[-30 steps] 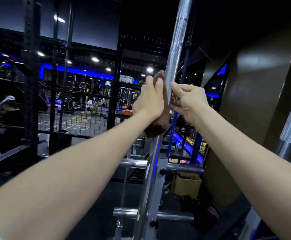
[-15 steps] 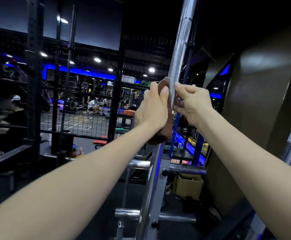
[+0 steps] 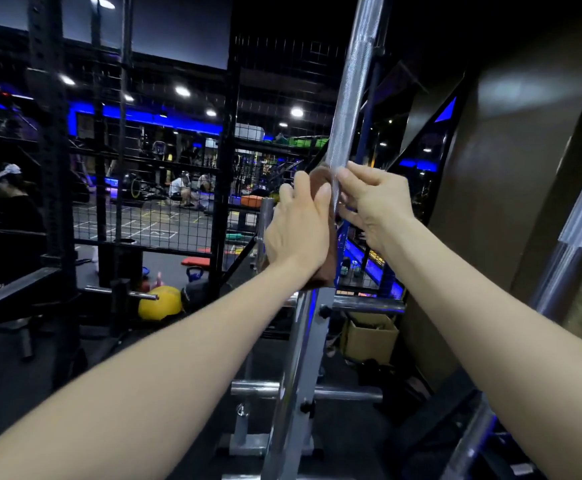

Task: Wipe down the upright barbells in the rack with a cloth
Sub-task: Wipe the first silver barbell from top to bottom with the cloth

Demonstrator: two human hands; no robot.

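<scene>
Mid-wipe: left hand (image 3: 300, 230) presses brown cloth (image 3: 320, 271) round upright barbell (image 3: 348, 109), right hand (image 3: 372, 202) pinches it; next, slide along the shaft

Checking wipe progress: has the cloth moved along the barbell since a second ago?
Yes. The cloth, wrapped round the barbell, has slid down, closer to the rack's horizontal chrome crossbar.

The barbell (image 3: 348, 109) I'm wiping is shiny metal, rough with knurling up here; my cloth (image 3: 324, 251) is soft, matt brown fabric; the box (image 3: 369, 337) is dull cardboard.
</scene>
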